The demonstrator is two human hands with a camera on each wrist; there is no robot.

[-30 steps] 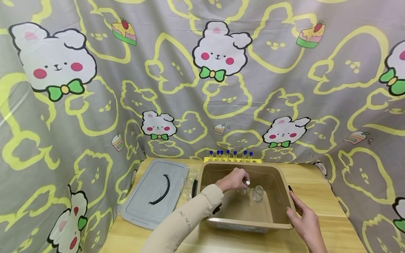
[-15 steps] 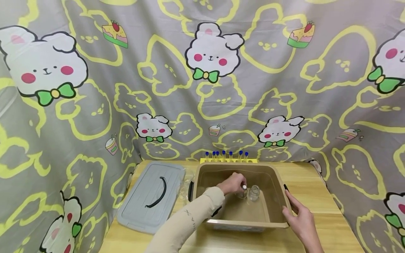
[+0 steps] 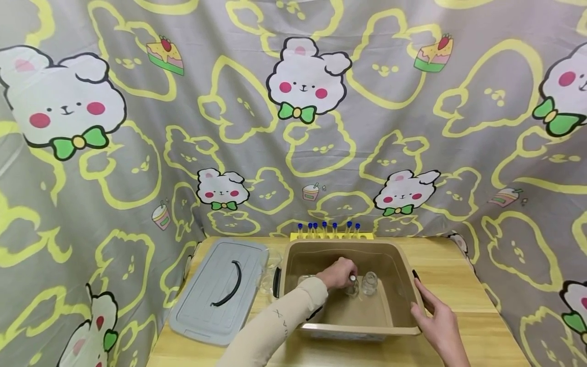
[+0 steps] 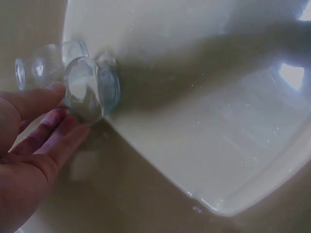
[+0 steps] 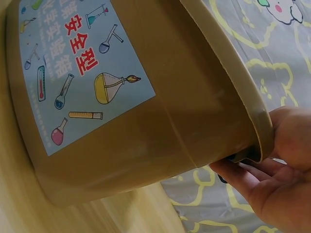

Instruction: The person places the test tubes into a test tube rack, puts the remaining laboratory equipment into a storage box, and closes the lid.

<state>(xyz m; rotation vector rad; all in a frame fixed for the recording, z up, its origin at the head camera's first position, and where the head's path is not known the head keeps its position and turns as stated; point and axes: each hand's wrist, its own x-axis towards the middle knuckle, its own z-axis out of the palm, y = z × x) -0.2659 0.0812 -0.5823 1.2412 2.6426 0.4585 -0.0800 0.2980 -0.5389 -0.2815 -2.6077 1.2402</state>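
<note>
So there's a person at a wooden table with both hands busy at a big brown bin. The left hand, coming out of a beige sleeve, is down inside it, pinching a little glass bottle with a white top between thumb and fingers. The bottle's inside the bin, down low, though I honestly can't tell if its base is touching the floor in there. Right beside it is a clear glass jar, also in the bin. The right hand has hold of the bin's right-hand edge, thumb on the rim and fingers tucked underneath it. The bin's outer wall has a pale blue label covered in cartoon flasks and tubes, plus some big red characters. Behind the bin there's a yellow rack of tubes with blue caps, its lower part hidden from where I am. Over on the left a grey lid with a curved black handle lies flat, and some see-through glassware sits between it and the bin. All around hangs a grey curtain full of bunny faces with green bow ties.
</note>
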